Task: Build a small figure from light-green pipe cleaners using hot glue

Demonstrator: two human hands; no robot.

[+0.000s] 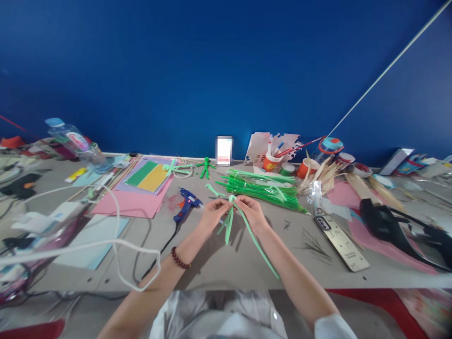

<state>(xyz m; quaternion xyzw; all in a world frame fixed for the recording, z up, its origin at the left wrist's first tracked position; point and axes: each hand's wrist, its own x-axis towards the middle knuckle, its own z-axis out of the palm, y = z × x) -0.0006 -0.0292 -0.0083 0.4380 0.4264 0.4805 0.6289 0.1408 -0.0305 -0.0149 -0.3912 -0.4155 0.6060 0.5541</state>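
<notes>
I see both hands pinched shut on one bundle of fuzzy, pale green pipe cleaners (229, 225), held just above the grey worktop (219, 266). My left hand (213, 213) and right hand (253, 213) grip its knotted top from either side. Several short strands hang down, and one long strand trails toward the near edge. A bare patch of worktop lies under the hands. One blue glue gun (187, 202) lies to the left, and one heap of darker green stems (264, 190) lies behind.
</notes>
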